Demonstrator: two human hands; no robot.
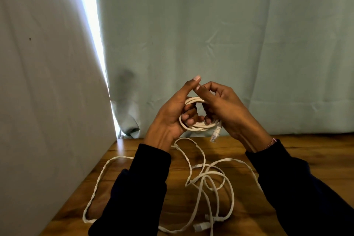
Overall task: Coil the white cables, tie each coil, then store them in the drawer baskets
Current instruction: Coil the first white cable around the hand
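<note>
A small coil of white cable (199, 126) hangs in the air above the wooden table (316, 151). My left hand (172, 115) grips the coil with its fingers curled through the loop and the thumb raised. My right hand (222, 109) holds the coil's top right side, fingers curled over the strands. A clear plug (215, 135) dangles from the coil's lower right. Loose white cable (208, 180) trails from the coil and lies in tangled loops on the table, with more plugs (201, 227) near the front edge.
A pale green curtain (210, 34) hangs behind the table. A light grey sheet (47, 82) covers the left side, with a bright gap between the two. No drawer or basket is in view.
</note>
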